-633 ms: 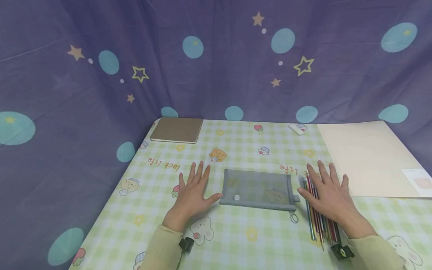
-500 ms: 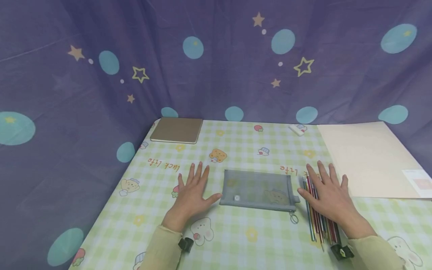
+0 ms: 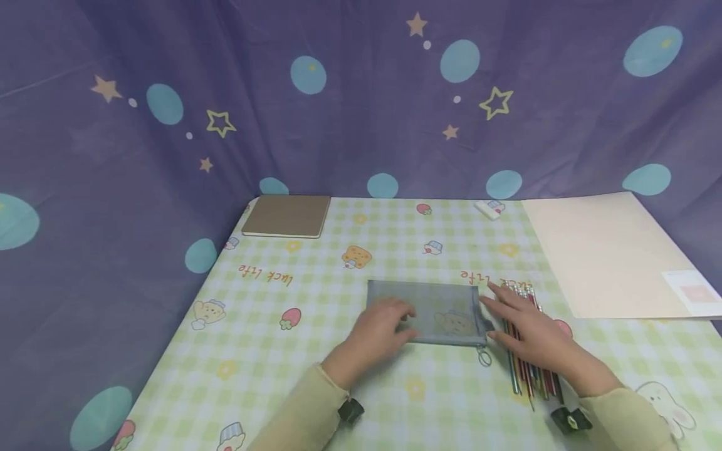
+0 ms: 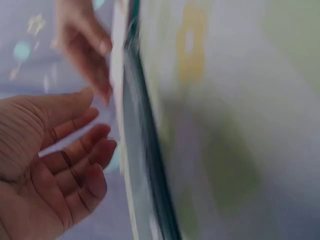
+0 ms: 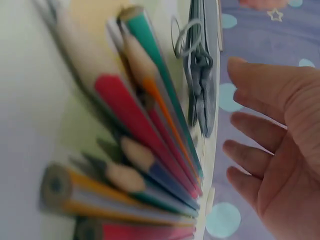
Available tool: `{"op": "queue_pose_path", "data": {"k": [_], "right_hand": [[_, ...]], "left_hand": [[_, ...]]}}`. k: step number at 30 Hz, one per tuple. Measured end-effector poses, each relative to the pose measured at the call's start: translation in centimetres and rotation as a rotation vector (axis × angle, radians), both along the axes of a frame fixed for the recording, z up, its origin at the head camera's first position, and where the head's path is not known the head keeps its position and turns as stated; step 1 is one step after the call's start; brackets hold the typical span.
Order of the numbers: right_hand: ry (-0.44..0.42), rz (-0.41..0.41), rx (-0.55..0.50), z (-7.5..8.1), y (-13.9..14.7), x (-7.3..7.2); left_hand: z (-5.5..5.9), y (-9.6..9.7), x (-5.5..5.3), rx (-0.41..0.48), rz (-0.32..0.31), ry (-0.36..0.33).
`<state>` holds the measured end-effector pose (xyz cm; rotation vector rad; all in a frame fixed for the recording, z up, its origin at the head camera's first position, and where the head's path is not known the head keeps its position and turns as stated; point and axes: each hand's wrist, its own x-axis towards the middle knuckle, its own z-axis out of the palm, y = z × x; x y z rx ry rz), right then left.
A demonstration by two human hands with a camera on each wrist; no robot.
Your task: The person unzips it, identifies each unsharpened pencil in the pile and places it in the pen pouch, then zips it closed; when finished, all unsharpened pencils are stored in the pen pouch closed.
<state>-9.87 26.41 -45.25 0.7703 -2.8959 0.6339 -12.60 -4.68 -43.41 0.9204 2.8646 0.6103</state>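
Note:
A grey mesh zip pouch (image 3: 437, 297) lies flat in the middle of the table, a pull ring (image 3: 484, 357) at its near right corner. Over its left part hovers my left hand (image 3: 372, 338), fingers loosely bent; the left wrist view shows nothing in that hand (image 4: 65, 150). My right hand (image 3: 536, 338) is above a bundle of pencils (image 3: 527, 373), its fingertips close to the pouch's right end. In the right wrist view this hand (image 5: 275, 135) holds nothing, and the pencils (image 5: 145, 135) lie apart from it, several with sharpened tips. Whether either hand touches the pouch I cannot tell.
A brown notebook (image 3: 287, 216) lies at the back left. At the back stands out a white eraser (image 3: 487, 210). A large cream sheet or folder (image 3: 603, 257) covers the right side. Purple curtain (image 3: 350, 138) hangs behind the checked tablecloth (image 3: 316, 275).
From lying spread on the table, my left hand has moved right over the pouch and bent its fingers. My right hand has turned its fingers leftward to the pouch. The head view has shifted slightly.

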Motion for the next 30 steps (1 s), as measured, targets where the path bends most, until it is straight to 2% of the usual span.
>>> {"op": "queue_pose_path", "data": {"k": [3, 5, 8, 11, 16, 22, 24, 30], "right_hand": [[-0.030, 0.093, -0.015, 0.1, -0.7, -0.1], [-0.060, 0.121, -0.001, 0.0, -1.1, -0.1], [-0.084, 0.148, 0.039, -0.1, -1.4, -0.2], [-0.094, 0.158, 0.061, -0.4, -1.4, -0.3], [-0.080, 0.163, 0.086, -0.5, -1.6, -0.4], [-0.042, 0.179, 0.081, -0.4, -1.7, -0.5], [-0.031, 0.185, 0.081, -0.4, -1.7, -0.6], [-0.053, 0.178, 0.083, -0.3, -1.8, -0.6]], "left_hand": [[-0.1, 3.9, 0.6, -0.065, -0.186, -0.006], [-0.5, 6.0, 1.0, -0.136, -0.295, 0.005], [-1.2, 8.3, 1.5, -0.240, -0.394, 0.023], [-1.6, 9.8, 1.7, -0.313, -0.439, 0.032], [-1.6, 10.9, 1.6, -0.351, -0.442, 0.027], [-1.7, 10.5, 1.3, -0.371, -0.401, 0.046], [-1.6, 10.0, 1.3, -0.345, -0.392, 0.037], [-1.7, 7.5, 0.8, -0.198, -0.378, -0.011]]}}
